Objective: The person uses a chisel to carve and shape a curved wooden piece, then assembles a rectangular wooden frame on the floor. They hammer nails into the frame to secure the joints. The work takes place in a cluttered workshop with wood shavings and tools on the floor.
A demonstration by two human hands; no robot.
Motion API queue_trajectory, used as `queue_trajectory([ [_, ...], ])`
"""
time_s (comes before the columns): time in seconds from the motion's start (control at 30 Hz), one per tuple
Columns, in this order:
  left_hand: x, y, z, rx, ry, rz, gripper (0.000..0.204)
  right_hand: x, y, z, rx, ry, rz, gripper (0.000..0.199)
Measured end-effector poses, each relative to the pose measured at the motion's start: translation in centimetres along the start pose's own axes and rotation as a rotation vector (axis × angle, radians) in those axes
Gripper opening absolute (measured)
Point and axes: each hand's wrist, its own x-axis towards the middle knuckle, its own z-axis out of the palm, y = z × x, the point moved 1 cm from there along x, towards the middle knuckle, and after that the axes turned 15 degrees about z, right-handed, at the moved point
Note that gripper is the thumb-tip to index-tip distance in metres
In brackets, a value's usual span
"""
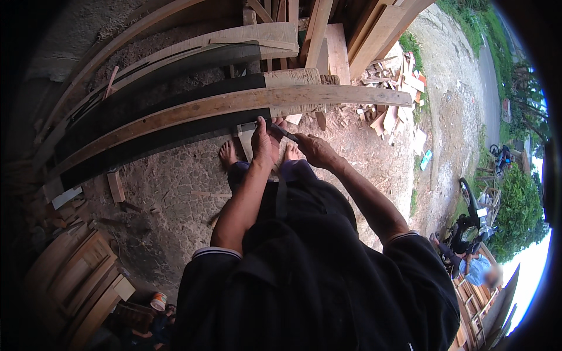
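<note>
My right hand (316, 151) is closed round the near end of a slim dark hand tool (284, 133), perhaps a blade or chisel; its exact kind is unclear. The tool slants up and left toward my left hand (266, 141). That hand is closed, its thumb up and its fingers curled by the tool's far end; what it grips is hidden. Just beyond both hands lies a long wooden plank (234, 102), resting on a wider board with a black surface (175, 137) and a bare wooden end (293, 76).
Another long board (193, 50) lies farther back, with upright planks (336, 50) behind. Wood offcuts (398, 108) are heaped at the right. Stacked wooden panels (88, 275) stand lower left. A person (477, 269) sits near a motorbike (471, 219) at far right. My bare feet (229, 153) are below the board.
</note>
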Motion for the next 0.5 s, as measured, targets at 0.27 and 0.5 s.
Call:
queue_trajectory([
  [0.27, 0.19, -0.23, -0.2, 0.004, 0.031, -0.012, 0.055, 0.25, 0.77, -0.77, -0.039, 0.009, -0.045, 0.027],
  [0.5, 0.09, 0.08, -0.42, 0.029, 0.089, -0.032, 0.06, 0.69, 1.06, -0.5, -0.078, 0.031, -0.054, 0.035],
])
